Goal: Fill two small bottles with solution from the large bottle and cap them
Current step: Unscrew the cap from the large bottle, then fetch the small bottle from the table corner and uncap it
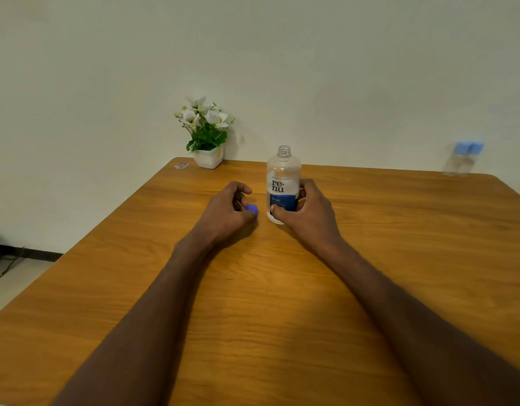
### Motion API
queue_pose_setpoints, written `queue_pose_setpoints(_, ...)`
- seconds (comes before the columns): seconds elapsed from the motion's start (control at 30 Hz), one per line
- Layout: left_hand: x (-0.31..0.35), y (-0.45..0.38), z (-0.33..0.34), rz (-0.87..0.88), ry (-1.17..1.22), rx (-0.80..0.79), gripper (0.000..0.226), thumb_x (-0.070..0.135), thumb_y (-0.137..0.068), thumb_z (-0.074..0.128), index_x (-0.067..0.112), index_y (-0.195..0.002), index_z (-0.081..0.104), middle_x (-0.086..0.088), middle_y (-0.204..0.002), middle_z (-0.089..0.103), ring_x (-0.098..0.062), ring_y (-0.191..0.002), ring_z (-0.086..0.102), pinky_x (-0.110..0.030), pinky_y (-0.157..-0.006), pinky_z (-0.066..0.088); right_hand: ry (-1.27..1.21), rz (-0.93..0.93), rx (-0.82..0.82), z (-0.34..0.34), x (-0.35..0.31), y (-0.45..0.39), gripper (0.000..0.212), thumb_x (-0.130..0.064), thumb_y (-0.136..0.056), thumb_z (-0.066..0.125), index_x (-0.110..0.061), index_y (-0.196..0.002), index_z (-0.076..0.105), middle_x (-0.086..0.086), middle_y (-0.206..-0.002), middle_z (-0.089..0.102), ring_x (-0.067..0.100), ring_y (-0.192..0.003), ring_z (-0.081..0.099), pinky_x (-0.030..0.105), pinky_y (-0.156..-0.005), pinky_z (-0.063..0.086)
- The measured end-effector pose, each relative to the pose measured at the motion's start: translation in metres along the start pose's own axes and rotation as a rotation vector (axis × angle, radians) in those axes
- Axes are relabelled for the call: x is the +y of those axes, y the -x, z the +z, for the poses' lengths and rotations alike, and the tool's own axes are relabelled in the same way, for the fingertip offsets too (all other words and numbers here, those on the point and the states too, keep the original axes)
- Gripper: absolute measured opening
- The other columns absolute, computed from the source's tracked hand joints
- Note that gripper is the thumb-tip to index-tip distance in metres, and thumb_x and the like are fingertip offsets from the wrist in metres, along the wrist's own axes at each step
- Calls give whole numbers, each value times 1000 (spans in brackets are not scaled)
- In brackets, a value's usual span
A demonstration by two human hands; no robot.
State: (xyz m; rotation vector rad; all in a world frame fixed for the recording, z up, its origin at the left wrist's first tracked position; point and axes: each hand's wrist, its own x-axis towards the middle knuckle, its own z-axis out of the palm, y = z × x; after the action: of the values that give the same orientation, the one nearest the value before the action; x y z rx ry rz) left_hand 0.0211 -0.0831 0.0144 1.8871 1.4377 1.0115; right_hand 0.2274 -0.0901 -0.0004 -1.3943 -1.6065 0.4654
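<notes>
The large bottle (283, 186) stands upright and uncapped in the middle of the wooden counter (399, 259), held low by the right hand (307, 210), while the left hand (228, 210) pinches its blue cap (252, 209) just beside, and two small bottles (462, 159) stand well apart at the far right edge.

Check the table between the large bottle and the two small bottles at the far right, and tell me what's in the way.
Nothing visible. The large bottle, held by the right hand, stands uncapped mid-table; bare wooden table runs from it to the small bottles at the far right edge. The flower pot sits off to the left.
</notes>
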Motion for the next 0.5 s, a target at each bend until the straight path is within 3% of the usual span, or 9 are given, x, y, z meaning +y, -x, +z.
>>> queue_pose_setpoints(0.1,3,1,1,31,26,65,35,14,-90,70,22,-122,56,-4,-105,61,-20,-96,60,-34,-80,51,-24,12,-4,0,-1,-1,80,-45,-74,87,-24,-140,47,-2,-129,64,11,-103,63,18,-73,52)
queue_pose_setpoints(0.23,9,4,4,141,56,211,28,22,-82,60,21,-110,59,0,-95,60,-3,-80,52,-14,-68,42,-67,20,-7,-1,-1,-3,100,-45,-71,88,-26,-153,34,-2,-135,56,12,-112,59,21,-80,52)
queue_pose_setpoints(0.3,11,5,6,203,63,293,22,21,-83,58,19,-105,61,2,-93,61,-2,-78,51,-15,-66,42,-78,20,-5,-2,-1,-3,103,-42,-72,86,-27,-156,29,-1,-140,52,15,-119,56,29,-87,55)
queue_pose_setpoints(0.4,14,6,8,307,79,425,11,14,-88,58,16,-98,61,5,-87,61,-12,-77,53,-21,-64,42,-131,17,51,-5,-3,-1,91,-33,-81,78,-25,-157,29,1,-140,50,17,-125,52,37,-94,57)
queue_pose_setpoints(0.5,24,11,12,397,136,528,4,11,-94,59,14,-92,60,3,-79,59,-12,-70,52,-26,-60,43,-174,-60,258,-12,-8,7,70,-33,-82,64,-24,-148,42,-4,-128,55,12,-113,53,29,-86,55)
